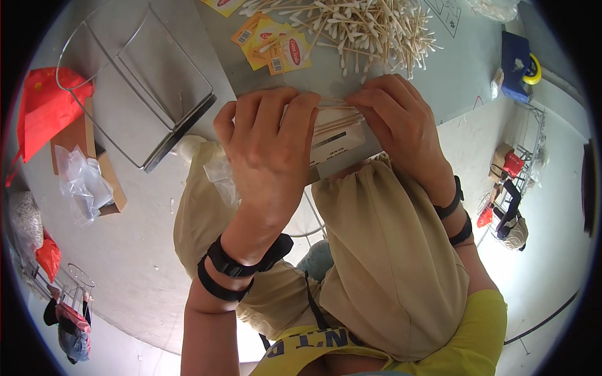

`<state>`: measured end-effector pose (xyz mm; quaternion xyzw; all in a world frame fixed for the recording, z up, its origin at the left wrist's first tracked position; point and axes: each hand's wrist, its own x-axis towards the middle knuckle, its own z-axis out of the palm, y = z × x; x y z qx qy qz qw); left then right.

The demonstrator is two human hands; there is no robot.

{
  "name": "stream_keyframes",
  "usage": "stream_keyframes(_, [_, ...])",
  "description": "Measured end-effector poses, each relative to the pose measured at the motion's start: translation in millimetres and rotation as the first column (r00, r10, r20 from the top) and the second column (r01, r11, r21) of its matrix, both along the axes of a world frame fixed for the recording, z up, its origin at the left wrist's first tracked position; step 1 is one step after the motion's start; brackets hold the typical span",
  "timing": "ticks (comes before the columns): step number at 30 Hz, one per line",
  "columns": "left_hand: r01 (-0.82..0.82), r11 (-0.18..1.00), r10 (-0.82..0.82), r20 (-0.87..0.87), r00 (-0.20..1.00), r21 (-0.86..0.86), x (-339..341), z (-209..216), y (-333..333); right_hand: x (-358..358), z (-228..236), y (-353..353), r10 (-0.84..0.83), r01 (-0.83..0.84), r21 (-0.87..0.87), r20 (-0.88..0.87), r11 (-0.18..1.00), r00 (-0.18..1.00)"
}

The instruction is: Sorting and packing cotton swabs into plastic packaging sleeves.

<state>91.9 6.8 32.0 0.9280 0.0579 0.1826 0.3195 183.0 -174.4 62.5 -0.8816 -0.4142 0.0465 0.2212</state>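
Observation:
Between my two hands, at the near edge of the grey table [451, 75], is a clear plastic bag [338, 147] with several cotton swabs [342, 119] inside and dark print on its front. My left hand [269, 138] is closed on the bag's left side, its fingers curled over the top. At the upper right corner my right hand [404, 125] pinches the bag near its mouth; the fingertips are partly hidden. Just beyond my hands lies a large loose pile of cotton swabs [376, 31] with wooden sticks and white tips. Yellow and orange printed cards [291, 53] lie left of the pile.
A wire frame [135, 69] stands at the left. Below it are an open cardboard box [113, 182] with clear plastic bags and a red bag [50, 106]. A blue container with a yellow ring [517, 66] is at the right. Other people [511, 229] sit farther off.

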Motion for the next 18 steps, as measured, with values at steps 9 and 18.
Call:
stream_keyframes(9, [-0.010, 1.000, 0.010, 0.041, 0.999, 0.006, 2.5, -5.9, -0.9, -0.8, -1.1, 2.5, -0.013, 0.013, 0.017, -0.024, 1.000, 1.000])
stream_keyframes(18, [-0.026, 1.000, 0.026, 0.015, 1.000, 0.017, 3.9, -9.2, -1.8, -2.8, -2.9, 4.2, -0.036, 0.037, 0.044, -0.022, 0.998, 0.999])
